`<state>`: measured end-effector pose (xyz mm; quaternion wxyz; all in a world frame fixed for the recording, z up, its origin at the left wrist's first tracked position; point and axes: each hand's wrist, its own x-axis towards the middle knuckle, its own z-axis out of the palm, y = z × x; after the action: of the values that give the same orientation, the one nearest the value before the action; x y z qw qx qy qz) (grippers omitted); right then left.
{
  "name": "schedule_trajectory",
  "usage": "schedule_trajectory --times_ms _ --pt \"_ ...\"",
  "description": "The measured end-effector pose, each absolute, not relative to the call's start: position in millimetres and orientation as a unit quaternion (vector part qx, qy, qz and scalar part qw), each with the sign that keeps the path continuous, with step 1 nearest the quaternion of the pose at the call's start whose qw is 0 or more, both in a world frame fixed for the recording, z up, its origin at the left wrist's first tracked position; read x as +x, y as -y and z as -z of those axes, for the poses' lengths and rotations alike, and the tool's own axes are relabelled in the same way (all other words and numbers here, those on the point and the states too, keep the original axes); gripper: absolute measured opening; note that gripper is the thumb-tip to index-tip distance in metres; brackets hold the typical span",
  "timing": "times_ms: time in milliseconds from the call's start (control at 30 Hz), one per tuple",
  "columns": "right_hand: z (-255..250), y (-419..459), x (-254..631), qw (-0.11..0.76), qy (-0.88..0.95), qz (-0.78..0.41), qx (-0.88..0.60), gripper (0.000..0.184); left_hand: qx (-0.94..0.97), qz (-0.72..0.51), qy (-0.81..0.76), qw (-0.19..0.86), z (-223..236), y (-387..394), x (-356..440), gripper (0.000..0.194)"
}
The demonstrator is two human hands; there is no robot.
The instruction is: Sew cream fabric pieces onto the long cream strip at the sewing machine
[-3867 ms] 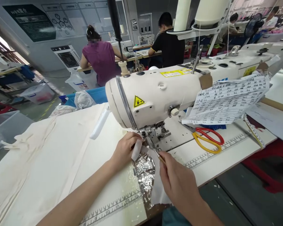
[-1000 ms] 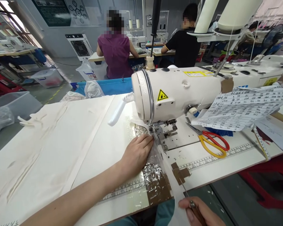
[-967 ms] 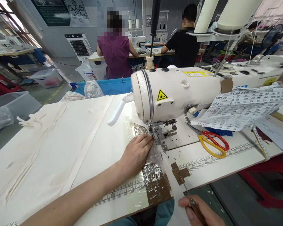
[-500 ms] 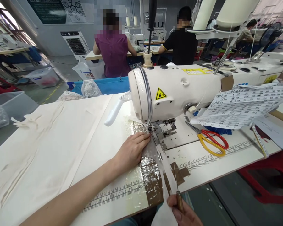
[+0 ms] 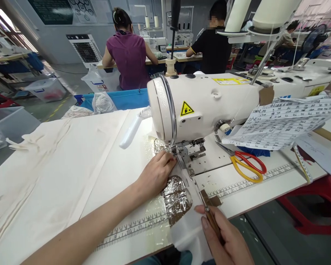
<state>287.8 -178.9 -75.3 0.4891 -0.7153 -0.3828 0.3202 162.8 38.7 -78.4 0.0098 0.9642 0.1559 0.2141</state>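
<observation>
My left hand (image 5: 156, 173) lies on the table just left of the presser foot (image 5: 182, 152) of a cream sewing machine (image 5: 204, 105), fingers curled down on a shiny clear-silver piece (image 5: 176, 195). My right hand (image 5: 223, 239) is closed on a thin pointed tool with a brown handle (image 5: 209, 215), its tip aimed toward the foot. A white strip of fabric (image 5: 190, 224) runs from the foot to the table's near edge, under that hand.
Red-and-yellow scissors (image 5: 246, 165) lie right of the needle plate, under a printed sheet (image 5: 284, 119) taped to the machine. Cream cloth (image 5: 49, 162) covers the left of the table. Two people (image 5: 127, 51) sit at machines behind. A measuring tape is printed along the table front.
My right hand has come up from below the table edge onto the white strip with the tool. My left hand has crept closer to the presser foot, and the shiny piece has bunched up.
</observation>
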Motion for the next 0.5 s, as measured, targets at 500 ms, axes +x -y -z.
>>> schedule_trajectory --times_ms 500 --pt "84.2 162.8 298.9 0.417 0.489 -0.318 -0.697 0.036 0.953 -0.267 -0.136 0.035 80.2 -42.1 157.7 0.033"
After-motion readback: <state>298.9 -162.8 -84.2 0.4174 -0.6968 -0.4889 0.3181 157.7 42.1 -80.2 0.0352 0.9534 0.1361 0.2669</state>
